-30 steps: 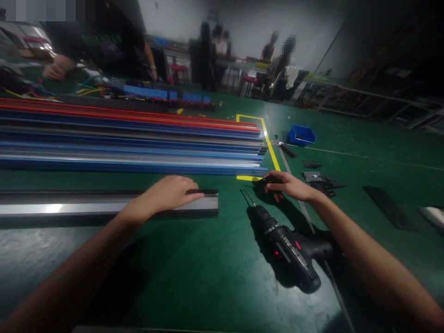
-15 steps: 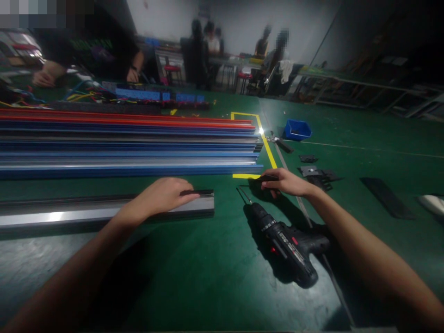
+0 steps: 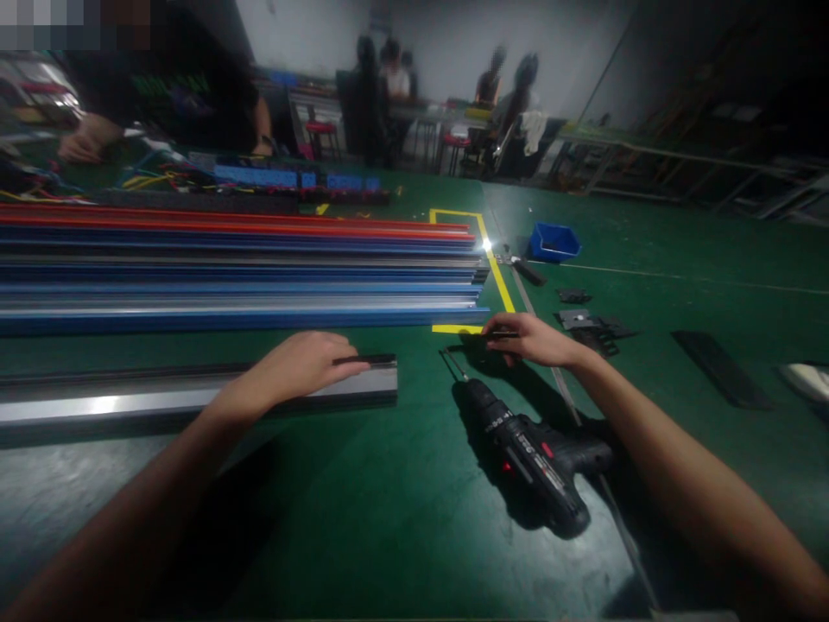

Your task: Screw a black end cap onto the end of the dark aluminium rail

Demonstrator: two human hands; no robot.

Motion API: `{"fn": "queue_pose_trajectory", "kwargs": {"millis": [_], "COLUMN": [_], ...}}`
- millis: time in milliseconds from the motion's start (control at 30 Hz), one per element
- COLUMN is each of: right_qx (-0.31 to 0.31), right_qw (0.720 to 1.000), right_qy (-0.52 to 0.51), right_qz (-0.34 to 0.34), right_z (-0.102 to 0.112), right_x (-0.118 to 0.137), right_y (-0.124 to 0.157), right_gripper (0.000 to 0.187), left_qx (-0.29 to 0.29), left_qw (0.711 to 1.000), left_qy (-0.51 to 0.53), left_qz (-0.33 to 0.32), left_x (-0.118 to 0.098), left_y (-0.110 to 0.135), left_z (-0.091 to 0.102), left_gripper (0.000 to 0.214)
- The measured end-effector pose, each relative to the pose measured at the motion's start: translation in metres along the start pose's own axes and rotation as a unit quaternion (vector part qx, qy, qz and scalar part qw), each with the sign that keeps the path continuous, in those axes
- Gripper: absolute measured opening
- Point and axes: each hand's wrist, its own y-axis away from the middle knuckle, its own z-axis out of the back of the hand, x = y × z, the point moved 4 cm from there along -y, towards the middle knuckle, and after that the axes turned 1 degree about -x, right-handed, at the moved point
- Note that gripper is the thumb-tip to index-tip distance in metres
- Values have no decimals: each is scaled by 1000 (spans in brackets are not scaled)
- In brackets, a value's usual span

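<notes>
My left hand lies over the right end of a long silver-and-black metal rail on the green table, fingers closed over its top edge next to a thin black strip. My right hand is farther right, pinching a small flat black piece just above the table. A black cordless drill lies on its side between my arms, bit pointing up-left toward my right hand.
A stack of long blue, grey and red rails fills the table behind my hands. A blue bin, black plates, a thin rod and yellow tape lie to the right. A person works at the far left; others sit beyond.
Hardly anything has moved. The view has shifted slightly, and my right hand with the black piece has crept a little left and up.
</notes>
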Motion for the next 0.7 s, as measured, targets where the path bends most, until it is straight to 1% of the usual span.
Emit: {"fn": "queue_pose_trajectory", "kwargs": {"millis": [167, 267, 333, 400, 433, 500, 533, 600, 700], "right_qx": [-2, 22, 56, 86, 89, 85, 105, 144, 157], "right_qw": [997, 996, 995, 991, 985, 966, 958, 953, 956], "right_qy": [-70, -87, -66, -5, 33, 100, 114, 101, 39], "right_qz": [10, 27, 56, 106, 141, 221, 240, 247, 244], "right_z": [-4, -11, -17, -24, -27, -35, -43, -59, -80], "right_x": [3, 12, 25, 44, 55, 76, 84, 93, 94], "right_y": [-3, -4, -5, -9, -13, -24, -31, -46, -65], "right_gripper": [35, 33, 31, 28, 25, 18, 14, 12, 14], "left_qx": [-10, -9, -4, -4, -4, -5, -5, -10, -15], "left_qw": [999, 999, 999, 998, 998, 998, 997, 997, 996], "left_qy": [7, 3, -3, -5, -4, -5, -9, -25, -46], "left_qz": [-30, -45, -49, -55, -59, -69, -72, -71, -70], "left_x": [-2, -5, -4, -1, 1, 5, 7, 10, 11], "left_y": [-1, -4, -7, -10, -12, -14, -16, -17, -16], "left_z": [1, 4, 6, 8, 9, 10, 10, 11, 12], "left_gripper": [53, 54, 53, 51, 51, 52, 53, 55, 56]}}
